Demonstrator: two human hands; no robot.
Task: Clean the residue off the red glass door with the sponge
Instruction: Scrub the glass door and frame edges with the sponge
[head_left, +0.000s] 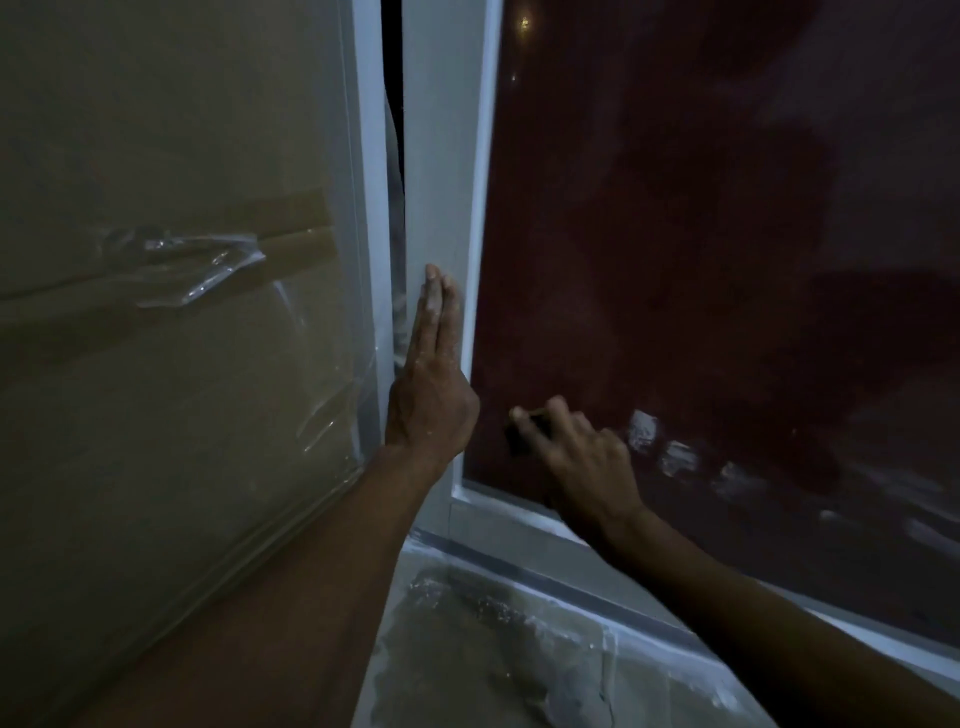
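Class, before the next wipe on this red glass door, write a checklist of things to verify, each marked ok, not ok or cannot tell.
1. Right hand has a grip on the sponge: ok.
2. Sponge is against the red glass: ok.
3. Left hand lies flat on the white frame, steadying the door: ok.
4. White residue is gone from the glass: not ok, patches lie right of the sponge.
5. Sponge is wet enough: cannot tell.
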